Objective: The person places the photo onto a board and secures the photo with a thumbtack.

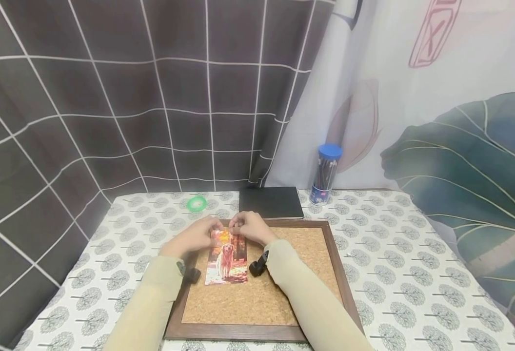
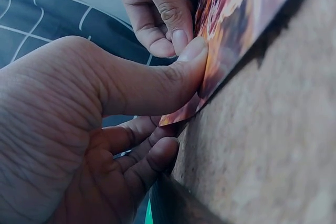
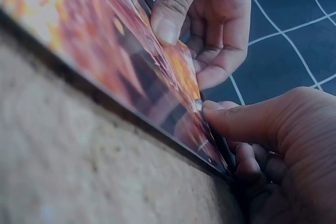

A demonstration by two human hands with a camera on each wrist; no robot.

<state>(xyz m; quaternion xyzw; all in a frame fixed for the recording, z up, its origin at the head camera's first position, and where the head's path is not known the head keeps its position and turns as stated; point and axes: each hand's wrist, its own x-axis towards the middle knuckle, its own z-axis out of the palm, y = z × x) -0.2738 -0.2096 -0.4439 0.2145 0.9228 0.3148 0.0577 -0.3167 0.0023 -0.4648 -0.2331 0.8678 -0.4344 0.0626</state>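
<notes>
A glossy photo (image 1: pixel 226 263) of a golden dog among autumn leaves lies upright over the left part of a wood-framed cork board (image 1: pixel 257 307). Its top edge is between my two hands. My left hand (image 1: pixel 196 237) pinches the top left corner, with the thumb (image 2: pixel 152 87) on the picture side and the fingers curled behind. Close beside it, my right hand (image 1: pixel 252 227) pinches the top edge near the other corner, thumb tip (image 3: pixel 226 119) right at the edge. Seen from the wrists, the photo stands slightly off the cork, a dark shadow beneath it.
A black notebook (image 1: pixel 270 202) lies just behind the board. At its right stands a clear tube of pens with a blue lid (image 1: pixel 324 173). A green tape ring (image 1: pixel 196 204) is at the back left. A tree-patterned cloth (image 1: pixel 398 273) covers the table, with curtains behind.
</notes>
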